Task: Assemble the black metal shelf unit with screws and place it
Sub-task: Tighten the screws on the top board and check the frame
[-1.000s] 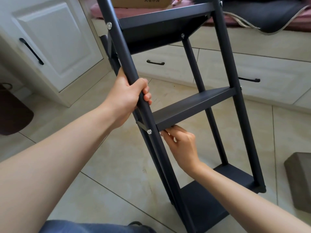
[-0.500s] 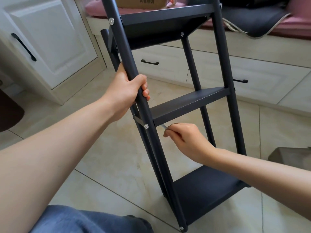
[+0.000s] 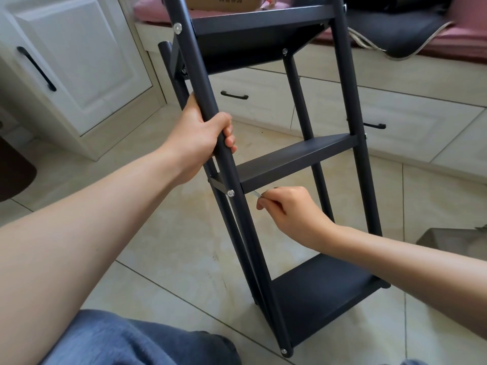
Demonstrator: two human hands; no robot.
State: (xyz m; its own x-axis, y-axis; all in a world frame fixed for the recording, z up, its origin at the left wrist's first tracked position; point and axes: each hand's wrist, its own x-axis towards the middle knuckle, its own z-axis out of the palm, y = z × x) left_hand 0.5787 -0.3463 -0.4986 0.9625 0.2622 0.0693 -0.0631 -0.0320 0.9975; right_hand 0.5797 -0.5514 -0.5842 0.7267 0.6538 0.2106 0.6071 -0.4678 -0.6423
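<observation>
A black metal shelf unit (image 3: 284,164) with three tiers stands tilted on the tile floor (image 3: 163,246), filling the centre of the view from twelve to six o'clock. White cabinets (image 3: 79,61) sit behind it, from nine round to two o'clock.

The person appears to be tightening a fastener under the middle shelf (image 3: 295,156), close to the front post (image 3: 226,164). To do this well, the frame should be kept steady and the tool seated squarely before each turn.

The left hand (image 3: 203,138), at about ten o'clock of centre, wraps its fingers firmly around that post above the shelf. The right hand (image 3: 290,209), at four o'clock, is curled, pinching a small silver tool (image 3: 256,194) whose tip reaches beneath the shelf's edge. A silver screw head (image 3: 230,193) shows on the post just beside it.
</observation>
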